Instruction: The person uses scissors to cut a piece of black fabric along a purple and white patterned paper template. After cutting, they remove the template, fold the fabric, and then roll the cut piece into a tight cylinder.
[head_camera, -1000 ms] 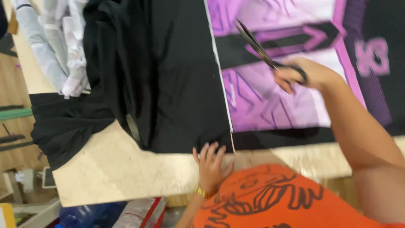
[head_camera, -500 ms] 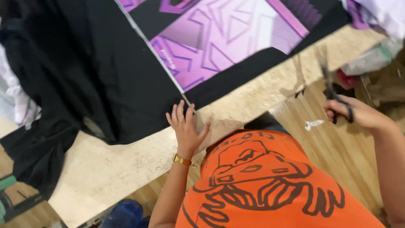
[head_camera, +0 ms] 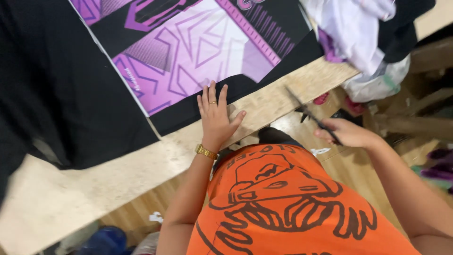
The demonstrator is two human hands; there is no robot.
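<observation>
My left hand [head_camera: 215, 115] lies flat, fingers spread, on the black edge of a purple and black printed fabric [head_camera: 198, 52] spread over the wooden table [head_camera: 141, 165]. A gold bracelet sits on that wrist and a ring on one finger. My right hand [head_camera: 347, 133] hangs off the table's edge, over the floor, gripping black scissors [head_camera: 309, 114] whose blades point up and left toward the table. I wear an orange shirt with a dark drawing.
Plain black cloth [head_camera: 52, 94] covers the table's left part. A heap of white and purple fabric [head_camera: 363, 33] lies at the upper right. Small paper scraps [head_camera: 322, 151] lie on the wooden floor below, and a blue thing [head_camera: 101, 238] sits under the table.
The view swung so the printed fabric sits higher and closer. My left hand moved up onto the fabric's black edge. My right hand with the scissors came off the fabric, down past the table's edge.
</observation>
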